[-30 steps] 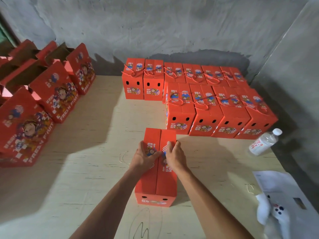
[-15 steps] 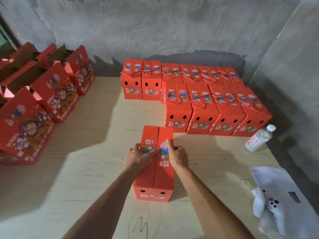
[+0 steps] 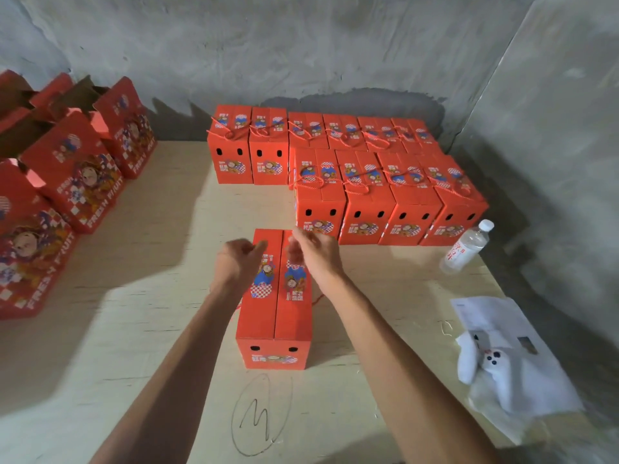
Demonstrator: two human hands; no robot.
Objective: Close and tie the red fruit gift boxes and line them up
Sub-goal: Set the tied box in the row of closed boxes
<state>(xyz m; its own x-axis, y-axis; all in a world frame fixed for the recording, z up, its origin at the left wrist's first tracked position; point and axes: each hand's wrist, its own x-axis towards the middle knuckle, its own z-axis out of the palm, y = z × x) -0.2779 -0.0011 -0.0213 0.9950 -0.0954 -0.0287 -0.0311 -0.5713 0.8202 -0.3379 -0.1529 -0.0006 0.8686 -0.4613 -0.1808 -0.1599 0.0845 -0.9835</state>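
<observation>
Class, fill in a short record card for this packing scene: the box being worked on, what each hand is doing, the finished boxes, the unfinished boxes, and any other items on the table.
Box in work: red cardboard fruit gift box, flaps closed, no tied cord across its top
Left hand: fingers curled above the box top; blurred, contents unclear
Right hand: raised over the box top, blurred
Finished boxes: tied red boxes in two rows at the back
Unfinished boxes: open red boxes along the left
Other items: clear plastic water bottle, white paper sheet, white cloth
</observation>
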